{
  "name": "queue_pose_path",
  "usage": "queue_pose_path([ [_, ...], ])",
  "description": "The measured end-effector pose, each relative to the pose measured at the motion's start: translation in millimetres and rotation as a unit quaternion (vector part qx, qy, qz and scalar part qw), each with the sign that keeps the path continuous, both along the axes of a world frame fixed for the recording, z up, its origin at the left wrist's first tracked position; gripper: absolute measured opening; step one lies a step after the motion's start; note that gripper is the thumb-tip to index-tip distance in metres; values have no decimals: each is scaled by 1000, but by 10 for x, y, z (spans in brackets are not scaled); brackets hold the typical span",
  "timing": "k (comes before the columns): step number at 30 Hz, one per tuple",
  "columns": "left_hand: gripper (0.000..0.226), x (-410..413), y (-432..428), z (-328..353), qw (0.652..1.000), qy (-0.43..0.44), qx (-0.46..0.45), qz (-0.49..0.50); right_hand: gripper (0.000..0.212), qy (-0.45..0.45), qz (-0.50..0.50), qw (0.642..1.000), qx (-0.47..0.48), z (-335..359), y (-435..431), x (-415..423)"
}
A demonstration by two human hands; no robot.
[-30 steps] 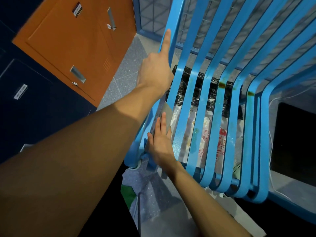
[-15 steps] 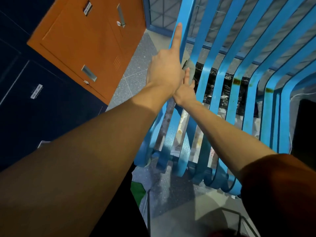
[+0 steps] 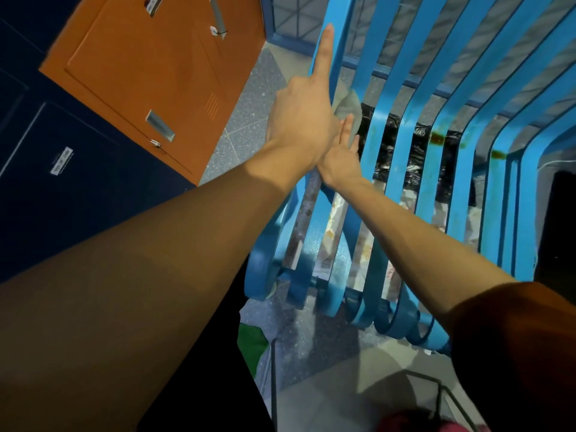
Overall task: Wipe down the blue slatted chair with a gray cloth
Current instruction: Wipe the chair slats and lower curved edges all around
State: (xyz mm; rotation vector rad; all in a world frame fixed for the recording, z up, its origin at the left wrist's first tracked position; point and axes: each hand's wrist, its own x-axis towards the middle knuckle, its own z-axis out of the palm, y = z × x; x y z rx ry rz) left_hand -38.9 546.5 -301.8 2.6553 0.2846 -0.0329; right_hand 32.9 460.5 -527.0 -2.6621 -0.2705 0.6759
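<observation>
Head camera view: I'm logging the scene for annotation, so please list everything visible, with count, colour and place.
chair: one, blue, slatted, right and centre.
cloth: one, gray, against a left-side slat, under the right hand.
locker door: one, orange, upper left.
cabinet: one, dark navy, left.
floor: gray speckled, between locker and chair.
black plastic: seen through the slats.
green item: one, on the floor below the chair.
left hand: gripping the leftmost slat, index finger extended.
right hand: flat, pressing the cloth.
</observation>
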Motion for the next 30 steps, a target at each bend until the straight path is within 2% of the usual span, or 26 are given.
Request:
queue_pose_path([
  [3,87,24,13,-11,1000,-1,8,2,80,-2,15,1000,-16,63,51,60],
  [6,86,27,3,-30,1000,-10,10,17,80,1,-31,999,-13,174,86,164],
  [9,88,18,-29,-7,1000,3,6,14,78,1,-22,1000,-3,217,49,28],
  [14,91,23,8,-4,1000,2,7,10,79,-15,-58,995,82,536,59,-927],
  [18,92,38,16,-22,1000,12,-1,11,73,4,-60,984,165,644,-14,-1742],
  [21,94,55,14,-25,1000,8,-1,15,72,-37,-34,982,181,698,-59,-2268],
  [25,91,40,10,-55,1000,-1,4,14,74,-22,-37,963,266,728,-137,-2776],
  [30,86,50,0,-62,999,-13,24,17,79,-42,-27,978,204,607,-95,-2520],
])
